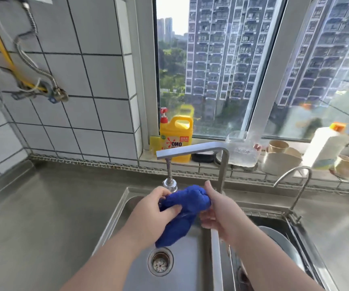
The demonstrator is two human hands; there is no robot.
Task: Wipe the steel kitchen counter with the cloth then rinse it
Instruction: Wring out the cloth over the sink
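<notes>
The rinse stage appears reached: the bunched blue cloth [187,208] is clenched in the left grip [159,203] and right grip [216,211] beneath the angular steel tap [190,150], though no running water can be told.

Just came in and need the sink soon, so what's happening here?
A person is holding a blue cloth in both hands over the left sink basin, right under the tap's nozzle. The left hand and right hand each grip the bunched cloth, as if rinsing it. I can't tell whether water is running.
</notes>
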